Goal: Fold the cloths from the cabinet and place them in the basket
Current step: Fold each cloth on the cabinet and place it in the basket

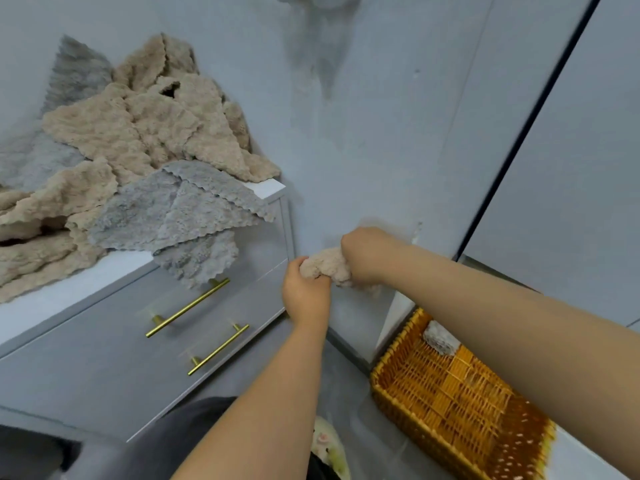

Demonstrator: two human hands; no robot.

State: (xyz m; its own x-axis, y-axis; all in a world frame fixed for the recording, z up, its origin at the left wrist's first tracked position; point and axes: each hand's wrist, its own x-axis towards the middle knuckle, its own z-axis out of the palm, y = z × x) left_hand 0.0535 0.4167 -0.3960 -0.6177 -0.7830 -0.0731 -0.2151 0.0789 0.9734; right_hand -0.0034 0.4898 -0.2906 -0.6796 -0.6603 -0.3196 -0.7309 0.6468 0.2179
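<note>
Both hands are clamped on one bunched beige cloth: the left hand grips its near end from below, and the right hand curls over its far end, touching it. Below the right forearm sits a wicker basket with a folded grey cloth inside. Left of the hands, a pile of cloths, beige and grey, lies on the cabinet.
</note>
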